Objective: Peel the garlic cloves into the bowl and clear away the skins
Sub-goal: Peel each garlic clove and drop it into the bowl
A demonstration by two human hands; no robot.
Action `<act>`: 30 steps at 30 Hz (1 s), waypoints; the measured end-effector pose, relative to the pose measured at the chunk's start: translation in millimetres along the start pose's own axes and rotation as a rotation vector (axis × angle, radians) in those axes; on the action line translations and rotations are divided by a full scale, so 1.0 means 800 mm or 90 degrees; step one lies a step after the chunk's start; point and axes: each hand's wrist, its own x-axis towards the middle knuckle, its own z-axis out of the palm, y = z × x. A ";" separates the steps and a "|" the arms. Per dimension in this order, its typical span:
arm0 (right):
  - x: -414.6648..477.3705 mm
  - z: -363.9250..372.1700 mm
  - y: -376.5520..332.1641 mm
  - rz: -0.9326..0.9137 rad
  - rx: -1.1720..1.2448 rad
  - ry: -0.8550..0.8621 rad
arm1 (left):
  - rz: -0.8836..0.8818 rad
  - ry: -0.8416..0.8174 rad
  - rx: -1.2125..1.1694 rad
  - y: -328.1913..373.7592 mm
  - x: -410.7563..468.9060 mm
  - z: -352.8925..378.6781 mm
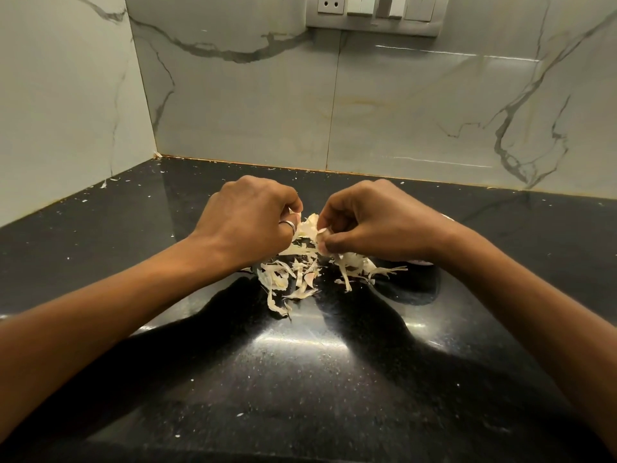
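Observation:
A loose heap of pale garlic skins [300, 272] lies on the black countertop [300, 379] in the middle of the view. My left hand [247, 218], with a ring on one finger, has its fingers curled down into the top of the heap. My right hand [367, 222] pinches a piece of skin between thumb and fingertips, just right of the left hand. Under my right wrist only a dark rounded shape with a pinkish edge [417, 262] shows; I cannot tell what it is. No peeled cloves are visible.
Marble-look walls [400, 111] meet in a corner at the back left. A switch and socket panel [374, 11] sits high on the back wall. Small skin flakes dot the countertop, some near the left wall [103, 183].

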 end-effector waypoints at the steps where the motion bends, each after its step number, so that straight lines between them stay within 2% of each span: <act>1: 0.000 0.001 0.000 0.000 -0.003 -0.009 | 0.000 0.001 -0.001 0.000 0.000 0.000; 6: 0.000 0.001 0.001 0.006 -0.010 -0.028 | -0.005 -0.006 -0.036 0.000 0.001 0.000; 14: 0.000 -0.001 0.004 0.019 0.075 0.014 | -0.092 -0.143 -0.246 0.010 0.006 -0.011; 18: 0.000 -0.002 0.003 0.012 0.095 0.069 | -0.110 -0.163 -0.334 0.012 0.007 -0.014; 24: -0.001 -0.001 0.001 0.015 0.131 0.121 | -0.128 -0.248 -0.476 0.017 0.006 -0.021; 30: 0.002 -0.001 0.004 -0.013 0.241 0.144 | -0.159 -0.250 -0.556 0.014 0.007 -0.021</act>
